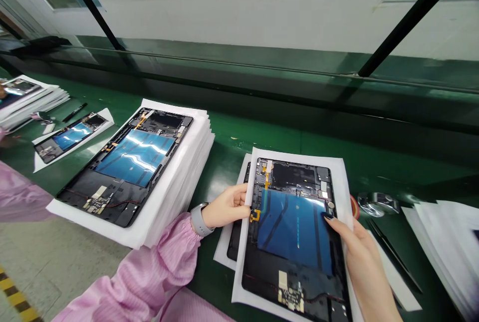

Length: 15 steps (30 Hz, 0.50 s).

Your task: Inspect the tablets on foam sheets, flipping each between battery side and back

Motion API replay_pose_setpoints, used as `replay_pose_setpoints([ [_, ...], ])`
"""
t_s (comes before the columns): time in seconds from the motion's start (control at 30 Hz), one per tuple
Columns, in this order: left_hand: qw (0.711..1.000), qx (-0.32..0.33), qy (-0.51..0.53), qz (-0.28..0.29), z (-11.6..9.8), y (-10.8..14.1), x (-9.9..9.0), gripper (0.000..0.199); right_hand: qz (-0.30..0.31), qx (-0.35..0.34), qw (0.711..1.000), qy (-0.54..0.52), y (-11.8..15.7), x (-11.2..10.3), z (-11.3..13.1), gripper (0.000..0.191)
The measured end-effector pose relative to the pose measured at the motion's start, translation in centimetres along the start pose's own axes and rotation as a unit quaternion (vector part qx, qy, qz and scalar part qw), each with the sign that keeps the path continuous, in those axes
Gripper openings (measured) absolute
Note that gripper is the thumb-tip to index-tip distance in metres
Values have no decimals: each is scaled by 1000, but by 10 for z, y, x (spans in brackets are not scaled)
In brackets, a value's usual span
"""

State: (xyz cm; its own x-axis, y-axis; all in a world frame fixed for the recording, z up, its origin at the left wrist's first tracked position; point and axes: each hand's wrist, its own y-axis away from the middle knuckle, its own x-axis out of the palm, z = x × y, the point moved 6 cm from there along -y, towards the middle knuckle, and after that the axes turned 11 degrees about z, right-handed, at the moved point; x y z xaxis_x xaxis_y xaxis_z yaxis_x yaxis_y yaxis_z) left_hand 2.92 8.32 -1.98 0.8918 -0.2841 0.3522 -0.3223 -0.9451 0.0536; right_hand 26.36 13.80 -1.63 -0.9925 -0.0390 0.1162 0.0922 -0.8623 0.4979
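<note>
An opened tablet (295,232) with a blue battery and orange flex cables lies on a white paper sheet (339,167). My left hand (226,207) pinches the left edge of tablet and sheet between thumb and fingers. At the right edge, my right hand (361,257) has its thumb on the tablet's inside border and its fingers behind the sheet. Partly covered underneath is a second dark tablet (234,242) on its own sheet. Left of my hands, another opened tablet (136,157) tops a tall stack of white sheets (179,202).
On the green bench (277,137), a red tape roll (355,207), a shiny metal object (377,203) and dark tweezers (396,257) lie at right, beside a paper stack (441,242). Farther left are a smaller-looking opened tablet (73,135) and a pink sleeve (22,192) of another person.
</note>
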Motion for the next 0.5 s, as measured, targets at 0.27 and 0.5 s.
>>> replay_pose_setpoints([
  [0.27, 1000, 15, 5, -19, -2, 2, -3, 33, 66, -4, 998, 6, -6, -2, -7, 39],
  [0.5, 1000, 19, 12, -10, -1, 0, -2, 34, 80, 4, 997, 1, -6, -3, -10, 40],
])
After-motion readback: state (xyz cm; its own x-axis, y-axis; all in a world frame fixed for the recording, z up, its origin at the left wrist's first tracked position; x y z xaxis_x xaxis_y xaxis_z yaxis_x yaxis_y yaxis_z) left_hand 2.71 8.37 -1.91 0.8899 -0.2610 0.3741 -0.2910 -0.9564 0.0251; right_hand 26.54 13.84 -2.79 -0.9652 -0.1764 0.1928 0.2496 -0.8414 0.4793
